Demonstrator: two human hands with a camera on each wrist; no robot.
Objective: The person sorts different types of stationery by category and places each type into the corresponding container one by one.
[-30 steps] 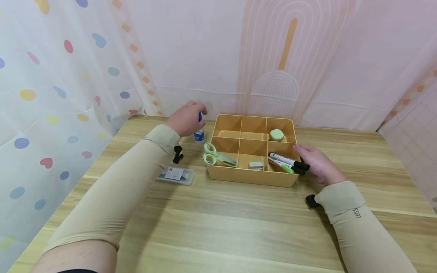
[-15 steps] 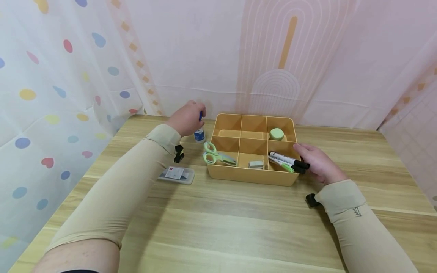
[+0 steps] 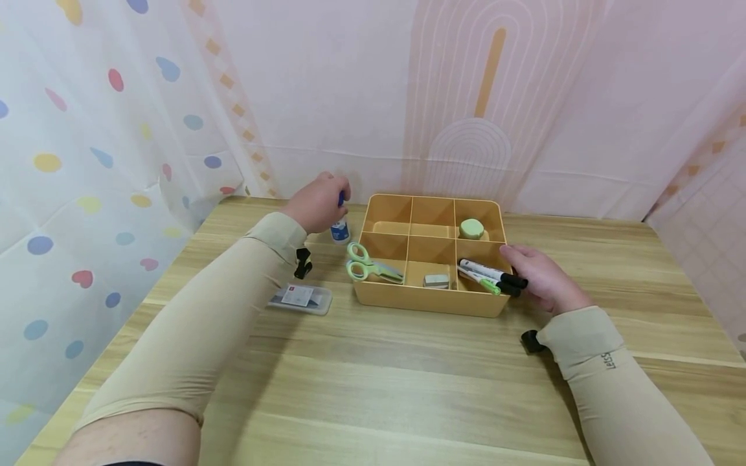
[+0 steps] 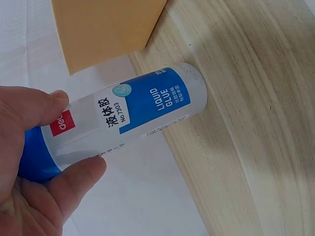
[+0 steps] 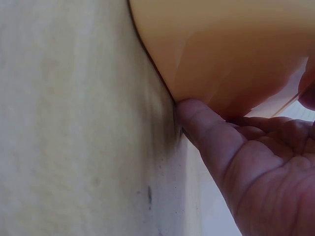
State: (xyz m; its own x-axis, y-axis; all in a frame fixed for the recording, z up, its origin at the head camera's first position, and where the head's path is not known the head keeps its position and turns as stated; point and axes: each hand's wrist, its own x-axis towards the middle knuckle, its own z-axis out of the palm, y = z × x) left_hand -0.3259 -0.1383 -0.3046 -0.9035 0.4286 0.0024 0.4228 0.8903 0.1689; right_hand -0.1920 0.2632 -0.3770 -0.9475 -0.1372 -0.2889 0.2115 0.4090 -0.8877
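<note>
Left of the desk organizer [image 3: 428, 303], my left hand [image 3: 316, 202] pinches a liquid glue bottle [image 3: 340, 232] near its blue cap. The bottle [image 4: 142, 105] is upright, its base at the tabletop; whether it touches the wood I cannot tell. My right hand [image 3: 542, 278] holds the organizer's right side, thumb at the rim and fingers against the outer wall [image 5: 221, 59]. In its compartments lie green-handled scissors [image 3: 373, 266], a grey-white block [image 3: 436, 280], a round pale-green item [image 3: 471, 228], and several pens and markers [image 3: 491, 275].
A flat clear case [image 3: 301, 299] with a white label lies on the wooden table [image 3: 373, 382], left of the organizer and partly behind my left forearm. Patterned curtains [image 3: 326, 84] hang along the table's back and left edges.
Hardly anything differs. Both hands keep their places at the glue bottle and the organizer, and the view shifts only slightly.
</note>
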